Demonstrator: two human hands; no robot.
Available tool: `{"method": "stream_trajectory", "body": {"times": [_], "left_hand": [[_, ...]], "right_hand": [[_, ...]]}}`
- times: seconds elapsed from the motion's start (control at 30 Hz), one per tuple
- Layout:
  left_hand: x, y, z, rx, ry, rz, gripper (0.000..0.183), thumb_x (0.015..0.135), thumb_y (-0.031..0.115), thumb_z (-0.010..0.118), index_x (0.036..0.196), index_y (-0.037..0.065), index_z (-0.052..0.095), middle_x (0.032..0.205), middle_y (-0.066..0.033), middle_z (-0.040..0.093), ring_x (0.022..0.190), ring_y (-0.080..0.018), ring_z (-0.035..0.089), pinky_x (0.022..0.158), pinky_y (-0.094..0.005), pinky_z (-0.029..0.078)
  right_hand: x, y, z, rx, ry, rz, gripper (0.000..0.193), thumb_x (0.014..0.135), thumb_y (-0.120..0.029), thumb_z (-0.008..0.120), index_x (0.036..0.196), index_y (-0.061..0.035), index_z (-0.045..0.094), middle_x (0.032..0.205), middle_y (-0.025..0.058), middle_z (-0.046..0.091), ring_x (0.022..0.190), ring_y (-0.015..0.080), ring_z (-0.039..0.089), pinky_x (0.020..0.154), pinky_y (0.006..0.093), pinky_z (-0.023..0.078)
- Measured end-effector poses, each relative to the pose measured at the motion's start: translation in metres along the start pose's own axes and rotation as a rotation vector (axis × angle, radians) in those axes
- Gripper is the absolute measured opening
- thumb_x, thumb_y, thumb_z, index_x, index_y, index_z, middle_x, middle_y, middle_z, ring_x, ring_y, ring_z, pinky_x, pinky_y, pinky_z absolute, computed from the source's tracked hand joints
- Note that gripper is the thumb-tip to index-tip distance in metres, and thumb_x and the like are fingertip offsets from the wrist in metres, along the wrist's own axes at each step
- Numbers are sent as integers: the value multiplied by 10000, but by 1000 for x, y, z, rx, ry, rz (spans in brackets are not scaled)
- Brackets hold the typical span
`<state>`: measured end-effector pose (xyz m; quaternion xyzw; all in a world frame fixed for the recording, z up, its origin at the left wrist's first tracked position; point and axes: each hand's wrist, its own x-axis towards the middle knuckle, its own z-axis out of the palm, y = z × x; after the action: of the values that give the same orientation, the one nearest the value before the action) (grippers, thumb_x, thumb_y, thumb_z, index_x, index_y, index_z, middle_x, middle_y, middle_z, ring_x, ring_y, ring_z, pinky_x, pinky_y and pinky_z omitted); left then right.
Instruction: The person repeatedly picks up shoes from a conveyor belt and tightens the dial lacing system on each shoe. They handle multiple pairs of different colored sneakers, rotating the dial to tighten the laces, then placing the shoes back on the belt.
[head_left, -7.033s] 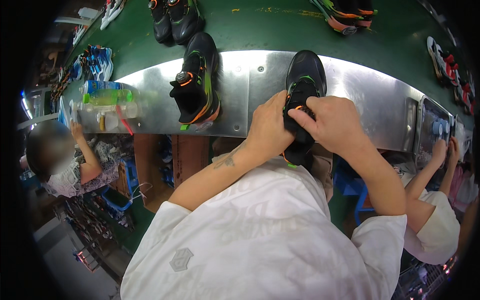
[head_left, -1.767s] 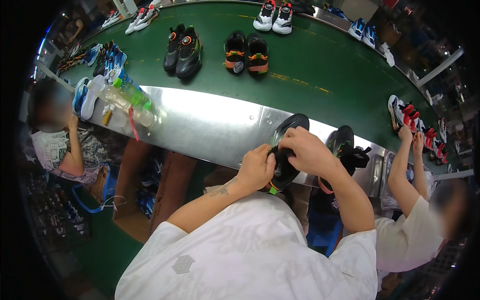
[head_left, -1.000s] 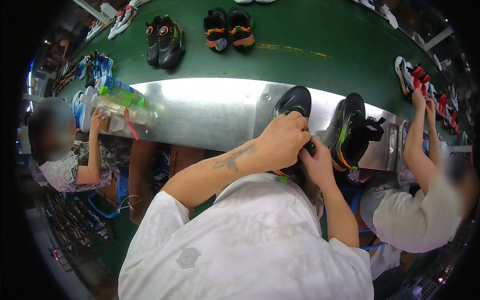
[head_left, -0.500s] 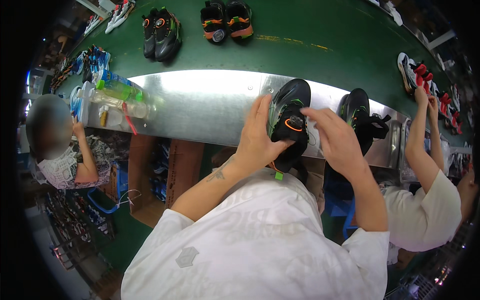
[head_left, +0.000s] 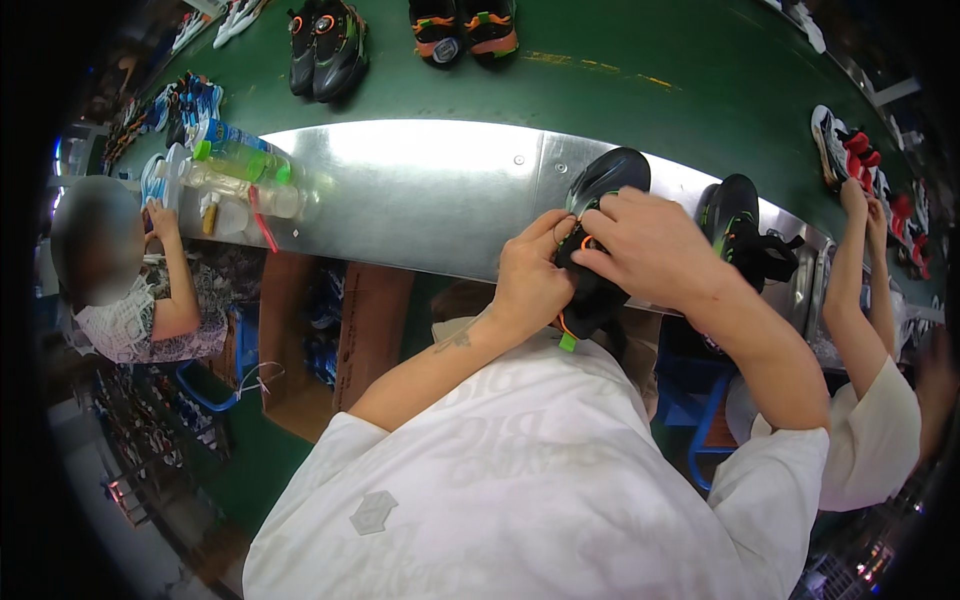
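Note:
A black sneaker (head_left: 620, 168) with green and orange trim stands toe-away at the near edge of the metal strip, its green heel tab toward my body. My left hand (head_left: 535, 275) is closed against the shoe's left side, fingertips together by a thin loop at the lacing. Across the shoe's upper lies my right hand (head_left: 650, 240), fingers curled down over the lacing and mostly covering the orange-ringed dial. Whatever its fingertips pinch is hidden. To the right stands a second black sneaker (head_left: 735, 215) with a black strap sticking out.
Two black sneaker pairs, one at left (head_left: 328, 55) and one in the middle (head_left: 464, 30), stand on the green table (head_left: 560, 95). Plastic bottles (head_left: 240, 165) and a red-handled tool (head_left: 262, 218) lie left. A cardboard box (head_left: 370, 330) sits below. Co-workers handle shoes on both sides.
My right hand has come left onto the shoe's upper, over the dial. The left hand's outstretched fingers have drawn in and closed at the lacing. The view has shifted slightly.

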<state>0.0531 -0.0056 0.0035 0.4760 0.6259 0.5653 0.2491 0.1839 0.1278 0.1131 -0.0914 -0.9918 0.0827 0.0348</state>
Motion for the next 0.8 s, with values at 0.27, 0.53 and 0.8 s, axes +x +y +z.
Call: {"method": "stream_trajectory", "body": {"times": [0.27,0.53,0.8], "left_hand": [[7,6,1,142,0,86,493,721,-121,673,1198,-33,764,1206,-182,769,911,-406,764,779,-391,620],[6,8,2,139,-24,38,405,761,-14,749,1166,-35,760,1192,-194,748,974,-439,743,849,-468,608],[5,12,1,114,-33,5,410,766,-13,746,1176,-27,760,1207,-194,748,981,-439,744,843,-467,617]], "right_hand": [[8,1,3,49,-260,261,236,977,-273,704,1020,-41,693,910,118,689,910,334,683,737,460,566],[-13,6,15,83,-146,266,336,975,-363,729,974,-34,657,917,132,679,907,338,672,747,475,559],[-21,5,13,102,-127,269,371,981,-385,732,888,-38,641,881,137,643,878,351,652,766,465,551]]}}
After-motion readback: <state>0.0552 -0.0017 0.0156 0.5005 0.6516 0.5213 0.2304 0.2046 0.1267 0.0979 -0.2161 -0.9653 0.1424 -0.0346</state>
